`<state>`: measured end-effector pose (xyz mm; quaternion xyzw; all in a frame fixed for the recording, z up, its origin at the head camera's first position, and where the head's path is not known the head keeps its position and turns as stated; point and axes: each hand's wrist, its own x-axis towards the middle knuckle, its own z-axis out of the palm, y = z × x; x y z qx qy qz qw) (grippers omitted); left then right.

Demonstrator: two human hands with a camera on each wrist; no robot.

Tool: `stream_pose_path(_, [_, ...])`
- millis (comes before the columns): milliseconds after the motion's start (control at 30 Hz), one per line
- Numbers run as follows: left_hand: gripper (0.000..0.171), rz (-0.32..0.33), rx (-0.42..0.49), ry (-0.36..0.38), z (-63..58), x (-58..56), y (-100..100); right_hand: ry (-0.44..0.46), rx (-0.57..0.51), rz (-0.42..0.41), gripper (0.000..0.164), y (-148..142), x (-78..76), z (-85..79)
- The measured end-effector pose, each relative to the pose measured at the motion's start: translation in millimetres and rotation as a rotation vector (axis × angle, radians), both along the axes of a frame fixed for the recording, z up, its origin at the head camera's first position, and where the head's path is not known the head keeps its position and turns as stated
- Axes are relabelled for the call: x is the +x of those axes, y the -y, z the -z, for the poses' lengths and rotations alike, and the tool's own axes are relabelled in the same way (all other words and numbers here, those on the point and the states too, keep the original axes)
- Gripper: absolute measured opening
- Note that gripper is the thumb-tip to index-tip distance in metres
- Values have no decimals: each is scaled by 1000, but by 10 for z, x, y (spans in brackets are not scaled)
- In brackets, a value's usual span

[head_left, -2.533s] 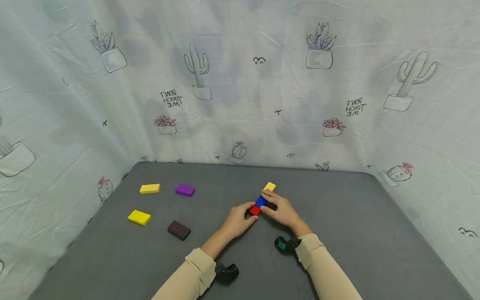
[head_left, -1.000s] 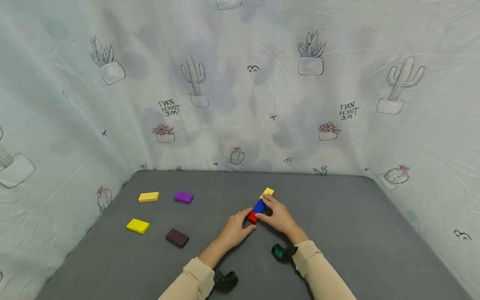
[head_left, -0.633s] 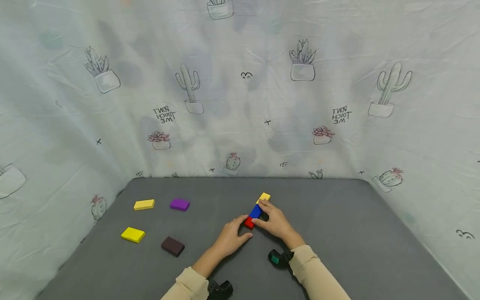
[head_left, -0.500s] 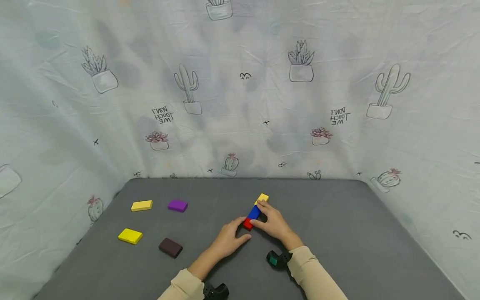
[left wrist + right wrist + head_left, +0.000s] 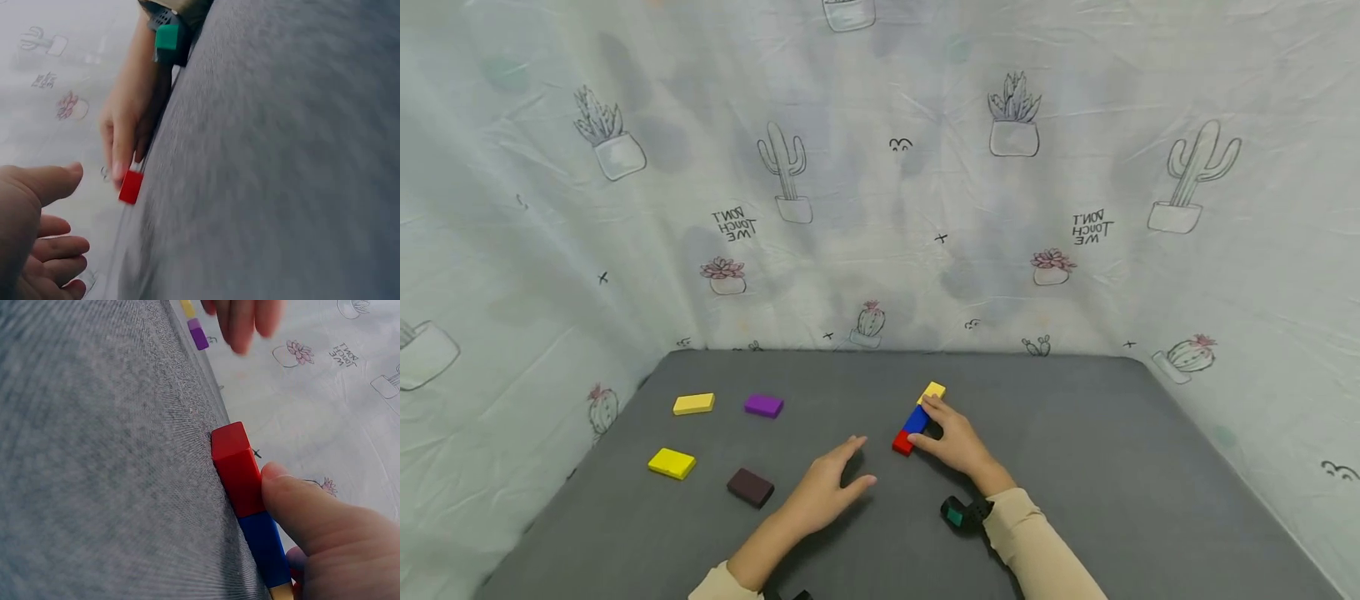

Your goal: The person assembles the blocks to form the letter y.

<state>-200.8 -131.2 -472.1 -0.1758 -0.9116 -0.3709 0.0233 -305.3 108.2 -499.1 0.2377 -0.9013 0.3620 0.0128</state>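
Observation:
A row of blocks slants across the table's middle: red [image 5: 901,443] nearest me, blue [image 5: 917,421] behind it, yellow [image 5: 933,390] at the far end. They lie end to end. Along the row's right side, my right hand [image 5: 958,442] rests with its thumb at the red block and its fingers where blue meets yellow. The right wrist view shows the thumb [image 5: 294,500] straight against the red block's edge. My left hand [image 5: 820,496] is apart from the row, to its left, fingers extended and holding nothing. In the left wrist view, the red block [image 5: 130,186] lies beyond it.
To the left lie a pale yellow block [image 5: 693,403], a purple block [image 5: 764,406], a brighter yellow block [image 5: 672,463] and a dark brown block [image 5: 750,487]. The grey table [image 5: 1112,467] meets a cactus-printed cloth [image 5: 880,183] at its back and sides.
My left hand has left the red block and moved left, toward me. The right hand has stayed at the row, its thumb shifting from blue to red. The head view has tilted slightly.

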Motion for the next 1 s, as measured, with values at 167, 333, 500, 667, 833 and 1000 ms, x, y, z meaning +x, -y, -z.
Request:
stream_pose_path(167, [62,-65,43,-16,-27,157,156,13,5,-16,70,-29,-22,-9])
stream_pose_path(333, [61,-123,46,-37,-53,263,308,24,4,-29,70,-34,-23,-22])
stream_pose_path(500, [59,-201,24,-137,-89,325,494,37,5,-26,71,-29,0,-24])
stream_pose_path(667, [58,-288,11,-189,-122,364,719,41,-3,-16,71,-46,-12,-37])
stream_pose_path(833, [58,-379,6,-134,-150,412,964,22,2,-17,71,-45,-36,-38])
stream_pose_path(1000, [58,-442,-13,-99,-89,482,1159,19,8,-31,71,-30,-27,-13])
